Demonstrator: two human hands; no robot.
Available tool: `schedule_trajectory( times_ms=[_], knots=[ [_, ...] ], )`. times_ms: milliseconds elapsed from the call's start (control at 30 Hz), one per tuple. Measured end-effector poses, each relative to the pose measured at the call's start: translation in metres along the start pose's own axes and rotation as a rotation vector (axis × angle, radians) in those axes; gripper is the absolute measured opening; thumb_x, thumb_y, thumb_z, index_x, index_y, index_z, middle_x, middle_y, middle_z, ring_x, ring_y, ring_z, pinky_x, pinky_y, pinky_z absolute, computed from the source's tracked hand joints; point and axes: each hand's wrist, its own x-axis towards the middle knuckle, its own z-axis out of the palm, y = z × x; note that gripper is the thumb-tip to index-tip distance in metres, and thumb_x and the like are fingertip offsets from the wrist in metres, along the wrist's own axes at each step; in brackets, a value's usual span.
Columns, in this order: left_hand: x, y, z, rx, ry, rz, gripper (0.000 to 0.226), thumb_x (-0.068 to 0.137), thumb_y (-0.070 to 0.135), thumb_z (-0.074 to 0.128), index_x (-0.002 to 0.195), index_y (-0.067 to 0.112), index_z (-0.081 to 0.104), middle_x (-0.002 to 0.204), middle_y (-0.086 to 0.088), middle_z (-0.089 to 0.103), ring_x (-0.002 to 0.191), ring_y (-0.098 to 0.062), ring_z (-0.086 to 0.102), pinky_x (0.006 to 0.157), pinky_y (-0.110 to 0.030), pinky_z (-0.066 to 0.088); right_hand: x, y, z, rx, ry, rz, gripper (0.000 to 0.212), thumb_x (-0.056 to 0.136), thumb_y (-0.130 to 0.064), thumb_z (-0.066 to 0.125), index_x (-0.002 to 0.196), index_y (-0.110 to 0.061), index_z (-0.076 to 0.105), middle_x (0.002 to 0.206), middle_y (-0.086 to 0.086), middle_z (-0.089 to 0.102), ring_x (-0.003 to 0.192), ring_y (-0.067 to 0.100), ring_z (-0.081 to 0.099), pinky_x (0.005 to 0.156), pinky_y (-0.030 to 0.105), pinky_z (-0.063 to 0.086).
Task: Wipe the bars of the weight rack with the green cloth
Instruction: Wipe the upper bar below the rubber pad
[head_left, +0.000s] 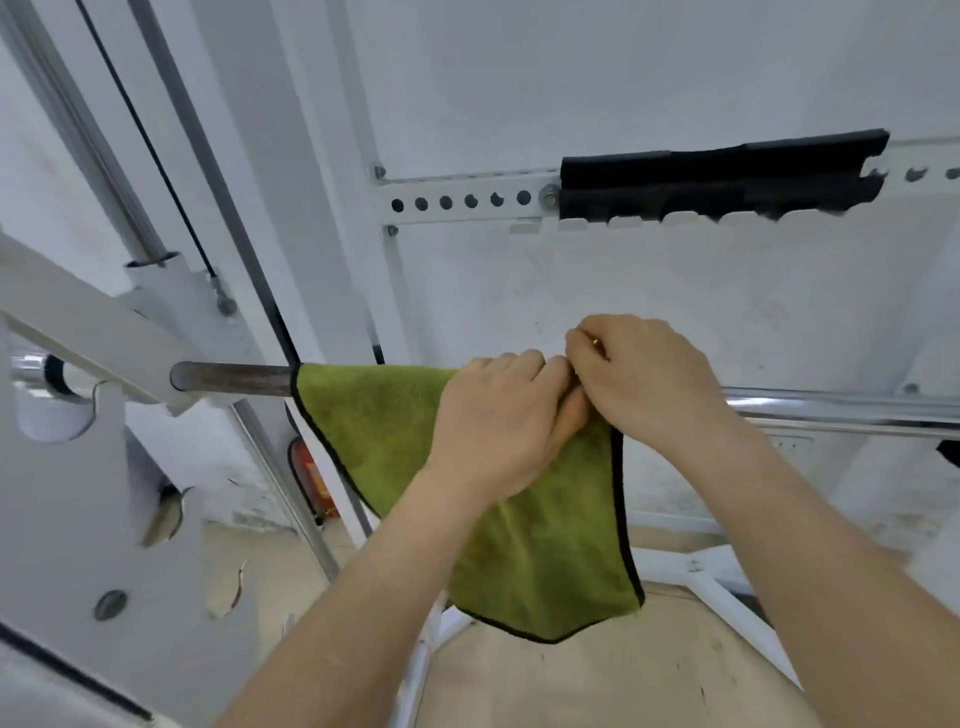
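You have the green cloth (540, 545) draped over the bar (234, 379), most of it hanging below. The wiping looks barely begun, since the dark stretch of bar left of the cloth and the shiny stretch to its right both seem still to do. Your left hand (498, 415) curls over the top of the bar and clasps the cloth against it, and your right hand (641, 374), touching it on the right, bends its fingers onto the cloth's upper edge, seemingly pinching it.
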Motion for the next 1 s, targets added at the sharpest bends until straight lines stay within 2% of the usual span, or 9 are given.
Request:
schedule_trajectory(
  times_ms=[133, 300, 467, 567, 667, 733, 833, 933, 1000],
  knots=[
    [-0.014, -0.070, -0.023, 0.034, -0.083, -0.183, 0.045, 0.099, 0.043, 0.019, 0.061, 0.024, 0.034, 0.056, 0.006, 0.044, 0.052, -0.021, 0.045, 0.058, -0.033, 0.033, -0.005, -0.015, -0.008, -0.021, 0.023, -0.115, 0.041, 0.098, -0.047, 0.031, 0.079, -0.021, 0.057, 0.071, -0.003, 0.059, 0.070, 0.026, 0.055, 0.059, 0.033, 0.041],
    [-0.036, -0.153, -0.035, 0.039, -0.042, -0.438, 0.050, 0.100, 0.035, 0.029, 0.052, 0.018, 0.028, 0.050, 0.000, 0.039, 0.050, -0.021, 0.040, 0.060, -0.034, 0.027, -0.003, -0.062, 0.018, -0.082, -0.152, -0.295, 0.038, 0.099, -0.046, 0.032, 0.100, -0.020, 0.060, 0.090, 0.000, 0.057, 0.081, 0.024, 0.056, 0.063, 0.034, 0.043],
    [-0.036, -0.172, -0.036, 0.033, -0.127, -0.452, 0.053, 0.101, 0.036, 0.029, 0.054, 0.012, 0.032, 0.051, -0.005, 0.043, 0.052, -0.023, 0.043, 0.056, -0.035, 0.023, 0.003, -0.100, 0.050, -0.256, -0.279, -0.377, 0.030, 0.091, -0.042, 0.050, 0.106, -0.016, 0.047, 0.091, -0.001, 0.045, 0.079, 0.023, 0.046, 0.064, 0.031, 0.032],
    [-0.043, -0.205, -0.043, 0.046, -0.192, -0.454, 0.054, 0.102, 0.039, 0.025, 0.057, 0.010, 0.037, 0.054, -0.005, 0.046, 0.053, -0.020, 0.043, 0.051, -0.032, 0.027, 0.009, -0.109, 0.054, -0.282, -0.237, -0.344, 0.020, 0.090, -0.032, 0.052, 0.096, -0.017, 0.040, 0.079, -0.002, 0.043, 0.070, 0.024, 0.043, 0.050, 0.028, 0.022],
    [-0.041, -0.222, -0.048, 0.109, -0.235, -0.418, 0.054, 0.101, 0.038, 0.024, 0.058, 0.009, 0.042, 0.056, -0.005, 0.048, 0.055, -0.021, 0.046, 0.050, -0.030, 0.029, 0.015, -0.114, 0.057, -0.359, -0.172, -0.320, 0.018, 0.088, -0.029, 0.054, 0.087, -0.019, 0.038, 0.077, -0.001, 0.048, 0.066, 0.025, 0.043, 0.054, 0.028, 0.028],
    [-0.031, -0.224, -0.050, 0.143, -0.345, -0.421, 0.051, 0.099, 0.038, 0.024, 0.060, 0.010, 0.041, 0.061, -0.004, 0.049, 0.058, -0.020, 0.047, 0.054, -0.032, 0.030, 0.017, -0.118, 0.059, -0.389, -0.194, -0.295, 0.016, 0.088, -0.031, 0.054, 0.084, -0.023, 0.041, 0.073, -0.002, 0.042, 0.069, 0.025, 0.045, 0.061, 0.029, 0.033],
    [-0.012, -0.229, -0.054, 0.115, -0.635, -0.424, 0.044, 0.098, 0.041, 0.023, 0.070, 0.017, 0.048, 0.078, -0.002, 0.053, 0.076, -0.022, 0.052, 0.069, -0.035, 0.038, 0.018, -0.120, 0.064, -0.457, -0.173, -0.284, 0.013, 0.087, -0.032, 0.053, 0.082, -0.024, 0.044, 0.071, -0.002, 0.040, 0.068, 0.026, 0.047, 0.061, 0.029, 0.035],
    [0.005, -0.235, -0.054, -0.057, -0.966, -0.400, 0.037, 0.101, 0.031, 0.026, 0.099, 0.017, 0.060, 0.102, 0.000, 0.052, 0.095, -0.022, 0.053, 0.082, -0.034, 0.038, 0.015, -0.120, 0.069, -0.514, -0.125, -0.261, 0.013, 0.087, -0.035, 0.051, 0.080, -0.025, 0.047, 0.065, -0.003, 0.038, 0.065, 0.026, 0.048, 0.058, 0.029, 0.034],
    [0.010, -0.236, -0.054, -0.147, -1.030, -0.436, 0.034, 0.100, 0.030, 0.029, 0.105, 0.019, 0.060, 0.111, -0.001, 0.054, 0.099, -0.022, 0.054, 0.084, -0.034, 0.038, 0.015, -0.121, 0.071, -0.528, -0.107, -0.251, 0.013, 0.087, -0.036, 0.051, 0.079, -0.026, 0.047, 0.063, -0.004, 0.036, 0.065, 0.026, 0.048, 0.058, 0.029, 0.033]
  ],
)
